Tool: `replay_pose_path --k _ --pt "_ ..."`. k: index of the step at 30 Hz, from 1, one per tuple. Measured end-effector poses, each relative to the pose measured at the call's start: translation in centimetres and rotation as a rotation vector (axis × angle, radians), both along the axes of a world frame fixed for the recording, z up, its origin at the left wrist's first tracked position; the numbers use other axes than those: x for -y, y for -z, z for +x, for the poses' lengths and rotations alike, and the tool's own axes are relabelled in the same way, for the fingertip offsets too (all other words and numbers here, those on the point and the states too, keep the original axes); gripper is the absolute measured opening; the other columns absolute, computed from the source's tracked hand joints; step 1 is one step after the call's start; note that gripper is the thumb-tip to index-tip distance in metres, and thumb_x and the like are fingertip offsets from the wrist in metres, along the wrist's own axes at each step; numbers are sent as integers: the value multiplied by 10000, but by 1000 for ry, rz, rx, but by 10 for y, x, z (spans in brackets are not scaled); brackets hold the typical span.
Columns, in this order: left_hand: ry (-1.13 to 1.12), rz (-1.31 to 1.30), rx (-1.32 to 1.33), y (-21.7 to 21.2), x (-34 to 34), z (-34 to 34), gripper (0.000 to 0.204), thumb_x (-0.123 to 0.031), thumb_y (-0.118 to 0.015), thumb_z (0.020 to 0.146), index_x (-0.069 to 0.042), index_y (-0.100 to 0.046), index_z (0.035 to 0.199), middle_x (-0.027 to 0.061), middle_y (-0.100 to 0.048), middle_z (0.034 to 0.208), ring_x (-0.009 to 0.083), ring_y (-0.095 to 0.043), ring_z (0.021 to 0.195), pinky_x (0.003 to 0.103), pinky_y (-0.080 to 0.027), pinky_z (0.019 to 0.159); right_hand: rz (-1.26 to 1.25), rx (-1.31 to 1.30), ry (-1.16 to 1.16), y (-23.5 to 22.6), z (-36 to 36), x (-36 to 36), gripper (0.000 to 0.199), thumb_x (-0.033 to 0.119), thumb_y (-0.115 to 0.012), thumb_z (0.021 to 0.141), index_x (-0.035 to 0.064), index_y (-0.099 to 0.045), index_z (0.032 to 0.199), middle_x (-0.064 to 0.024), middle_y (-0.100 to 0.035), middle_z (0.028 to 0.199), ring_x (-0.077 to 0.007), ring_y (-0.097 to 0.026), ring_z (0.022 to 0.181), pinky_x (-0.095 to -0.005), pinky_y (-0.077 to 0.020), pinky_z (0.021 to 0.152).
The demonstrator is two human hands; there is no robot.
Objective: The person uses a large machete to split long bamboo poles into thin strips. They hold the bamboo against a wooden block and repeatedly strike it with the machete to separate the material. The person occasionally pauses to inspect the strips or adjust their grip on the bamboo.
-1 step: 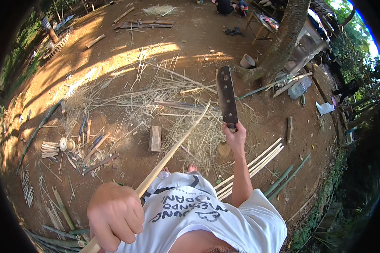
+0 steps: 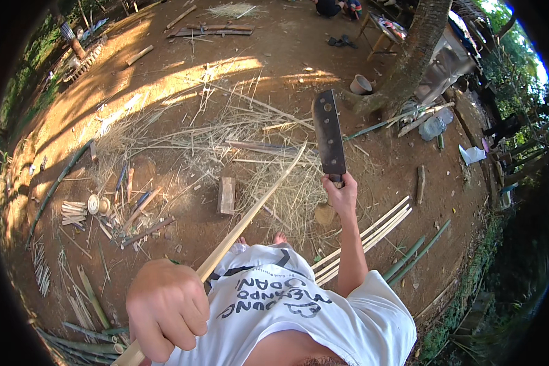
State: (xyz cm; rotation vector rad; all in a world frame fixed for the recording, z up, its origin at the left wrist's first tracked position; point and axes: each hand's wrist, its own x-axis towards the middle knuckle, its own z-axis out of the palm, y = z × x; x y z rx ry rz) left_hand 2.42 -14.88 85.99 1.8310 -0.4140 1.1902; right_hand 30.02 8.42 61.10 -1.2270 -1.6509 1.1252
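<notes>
My left hand [image 2: 168,308], close at the lower left, is closed round a long pale bamboo strip [image 2: 247,222]. The strip slants up and to the right across my front, narrowing toward its far tip. At the centre right, my right hand [image 2: 343,196] grips the handle of a cleaver [image 2: 329,133]. Its broad dark blade has several round holes and points away from me, a little right of the strip's tip. Blade and strip look apart. My fingers hide most of the cleaver's handle.
Bamboo shavings [image 2: 290,198] litter the ground beyond my feet, beside a wooden block [image 2: 226,196]. Long pale strips [image 2: 372,235] and green bamboo poles [image 2: 405,259] lie at the right. A tree trunk [image 2: 418,58] and a bucket [image 2: 360,85] stand farther off.
The cleaver's blade has turned slightly and tipped a little up in my right hand. The view has shifted slightly. Both hands keep their grips.
</notes>
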Motion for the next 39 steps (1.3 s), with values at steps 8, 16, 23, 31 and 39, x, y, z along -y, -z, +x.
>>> replay_pose_path --k 8,16,23,31,39 --pt "154 69 -136 8 -4 -8 418 -415 -527 975 -82 -498 725 10 -421 646 174 -492 519 290 -317 430 -462 -220 -323 -29 -23 37 211 20 -718 823 2 -640 1018 -34 -661 805 -105 -618 685 -264 -499 633" --pt "194 81 -142 2 -12 -1 358 -244 -388 1020 -80 -492 720 10 -415 659 160 -479 534 287 -320 445 -565 -242 -442 -41 -44 64 368 19 -804 774 8 -654 1109 -45 -688 926 -121 -653 821 -278 -538 718" --pt "214 92 -142 4 -8 3 397 -303 -373 1034 -68 -512 746 15 -429 668 172 -496 543 298 -348 452 -423 -337 -512 -48 -69 80 308 18 -815 772 31 -683 1050 -31 -722 983 -103 -658 883 -281 -538 808" --pt "351 76 -195 5 -28 7 379 -290 -439 1019 -25 -547 770 27 -429 659 185 -498 538 310 -338 450 -297 -278 -467 -43 -58 75 241 30 -805 783 30 -682 990 -11 -703 886 -106 -658 828 -273 -532 776" --pt "376 21 -139 -2 -23 13 499 -348 -373 1067 -105 -492 648 9 -388 607 165 -445 473 332 -286 410 -217 -231 -396 -38 -55 58 255 32 -791 795 46 -664 1015 14 -684 896 -89 -629 871 -274 -493 825"
